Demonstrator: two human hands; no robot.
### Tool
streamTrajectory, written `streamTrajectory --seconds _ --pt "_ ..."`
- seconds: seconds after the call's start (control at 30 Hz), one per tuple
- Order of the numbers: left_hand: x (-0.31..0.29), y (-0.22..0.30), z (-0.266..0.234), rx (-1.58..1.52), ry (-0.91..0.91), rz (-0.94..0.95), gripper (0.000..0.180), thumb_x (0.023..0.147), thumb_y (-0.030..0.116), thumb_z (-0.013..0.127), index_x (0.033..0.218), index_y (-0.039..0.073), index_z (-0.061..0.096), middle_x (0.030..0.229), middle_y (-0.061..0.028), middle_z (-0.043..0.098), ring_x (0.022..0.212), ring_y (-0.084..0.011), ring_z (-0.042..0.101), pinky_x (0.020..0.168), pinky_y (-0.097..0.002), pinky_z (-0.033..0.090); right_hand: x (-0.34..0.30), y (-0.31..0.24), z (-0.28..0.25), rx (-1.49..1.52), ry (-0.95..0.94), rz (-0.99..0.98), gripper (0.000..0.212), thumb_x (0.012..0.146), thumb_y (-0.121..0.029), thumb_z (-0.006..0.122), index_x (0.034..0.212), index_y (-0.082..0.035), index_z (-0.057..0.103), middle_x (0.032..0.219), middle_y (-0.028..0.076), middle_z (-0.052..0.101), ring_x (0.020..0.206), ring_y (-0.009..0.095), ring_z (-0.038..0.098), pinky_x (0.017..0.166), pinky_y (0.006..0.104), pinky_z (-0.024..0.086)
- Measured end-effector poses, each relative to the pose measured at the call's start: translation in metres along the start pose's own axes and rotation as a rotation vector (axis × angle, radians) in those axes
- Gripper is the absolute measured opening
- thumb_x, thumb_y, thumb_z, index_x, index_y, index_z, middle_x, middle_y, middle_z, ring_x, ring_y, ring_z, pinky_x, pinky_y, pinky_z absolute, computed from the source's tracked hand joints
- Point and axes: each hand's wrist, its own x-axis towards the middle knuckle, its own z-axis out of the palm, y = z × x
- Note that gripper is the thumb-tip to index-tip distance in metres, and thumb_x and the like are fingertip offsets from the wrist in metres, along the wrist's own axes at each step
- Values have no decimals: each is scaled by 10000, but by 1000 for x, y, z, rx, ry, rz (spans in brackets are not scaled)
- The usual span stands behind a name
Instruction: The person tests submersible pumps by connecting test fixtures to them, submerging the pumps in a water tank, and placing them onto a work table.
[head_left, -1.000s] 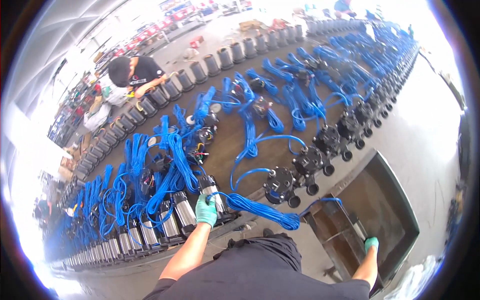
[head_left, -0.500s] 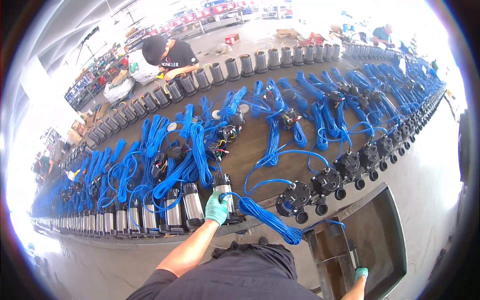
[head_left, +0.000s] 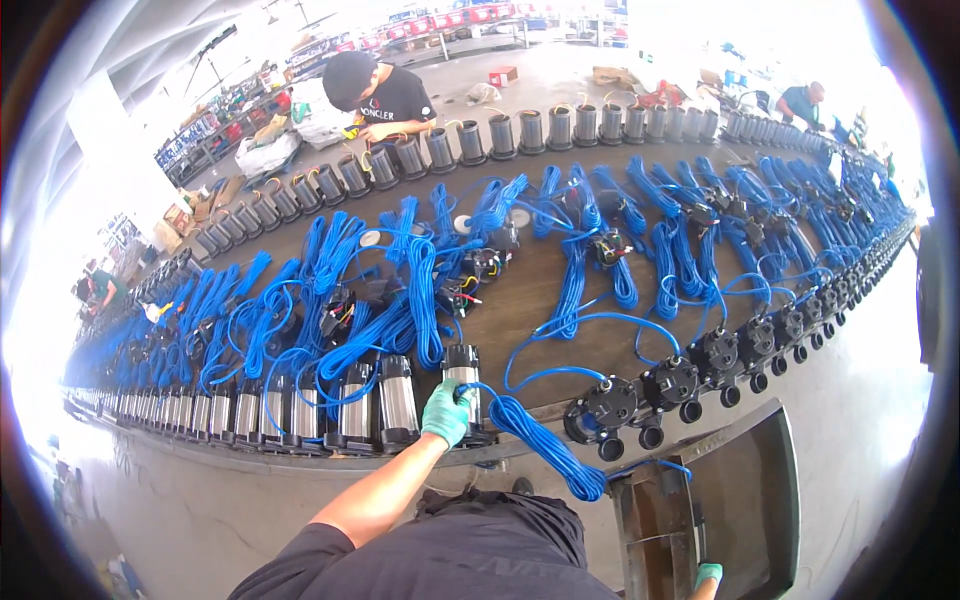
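Note:
My left hand [head_left: 446,412], in a green glove, is closed on a blue cable beside a silver and black motor cylinder [head_left: 461,364] at the table's near edge. From that hand a bundled coil of blue cable [head_left: 545,448] hangs slantwise past the edge toward a metal bin [head_left: 752,490]. My right hand [head_left: 709,574], gloved too, is low at the bin, its fingers curled by the lower end of a narrow silver and black piece [head_left: 699,530]. Most of its grip is hidden. Left of the motor under my hand stands another silver motor [head_left: 398,402].
Black pump heads [head_left: 607,408] with round outlets line the near edge to the right. Bundled blue cables [head_left: 425,300] cover much of the long table [head_left: 520,330]. Dark cylinders [head_left: 500,135] stand along its far edge, where a person [head_left: 395,100] works. Another person [head_left: 802,105] is far right.
The view has shifted, so the table sits further right and the bin lower. My left hand stays by the same motor with the cable. My right hand remains at the narrow piece.

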Motion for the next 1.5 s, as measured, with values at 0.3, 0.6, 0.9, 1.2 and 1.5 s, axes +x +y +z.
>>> streamTrajectory --seconds 0.3,0.6,0.9,1.2,1.5 --pt "4 7 0 -23 -43 -38 204 932 276 664 995 82 665 923 -196 680 863 -401 661 756 -474 508 -8 2 -6 47 197 55 197 947 -172 561 953 -78 734 908 126 700 827 305 677 690 445 555" --pt "-4 7 -15 -93 -10 -17 183 919 246 681 1010 88 660 972 -202 669 917 -413 641 785 -492 501 -27 38 -29 -38 1105 -125 201 931 -184 599 887 -29 719 806 172 676 726 326 659 619 472 549" --pt "-1 -9 11 36 36 125 181 932 207 647 1035 63 688 912 -188 678 872 -348 679 800 -431 534 -246 -245 -423 1292 438 -90 263 911 13 560 1132 -20 699 1071 138 721 1015 250 672 901 354 524" --pt "5 10 -3 7 -20 32 194 919 203 672 1071 83 670 976 -192 669 892 -389 661 783 -455 519 -238 -461 -411 671 414 -1033 645 815 -185 752 1386 -6 511 1273 209 580 1163 403 579 989 474 491" --pt "-4 20 -6 23 30 71 216 913 234 707 1080 102 667 1025 -156 669 902 -370 671 782 -451 526 -233 -537 -434 718 496 -1071 724 790 -238 790 1400 -16 470 1254 209 582 1146 400 589 955 491 497"
